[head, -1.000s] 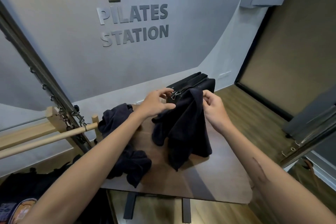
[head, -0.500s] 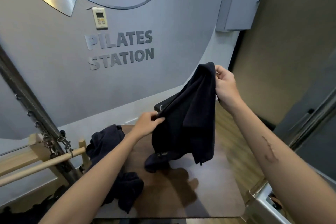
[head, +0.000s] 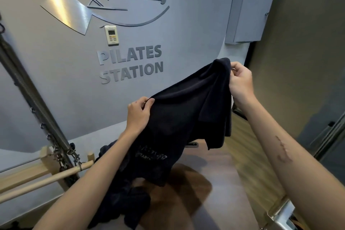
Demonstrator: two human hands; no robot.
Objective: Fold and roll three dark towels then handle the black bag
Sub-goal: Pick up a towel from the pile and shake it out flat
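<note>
I hold a dark towel (head: 179, 117) up in the air above the brown table (head: 211, 198). My left hand (head: 139, 114) pinches its top edge at the lower left. My right hand (head: 240, 80) pinches the opposite corner, higher and to the right. The towel hangs spread between them, with faint lettering near its lower left. A crumpled heap of dark towels (head: 121, 198) lies on the table's left side, partly behind my left forearm. The black bag is almost wholly hidden behind the held towel; only a small dark part (head: 192, 144) shows at the table's far edge.
A grey wall (head: 56, 80) with "PILATES STATION" lettering and a remote holder (head: 111, 35) rises behind the table. Wooden bars, chains and a metal spring post (head: 37, 102) stand at the left. Wood floor (head: 248, 155) lies to the right, and a metal frame (head: 280, 214) at the bottom right.
Both hands have lifted the towel higher and pulled it wider apart, so it opens out. The view has tilted upward, and the bag is now hidden behind the cloth.
</note>
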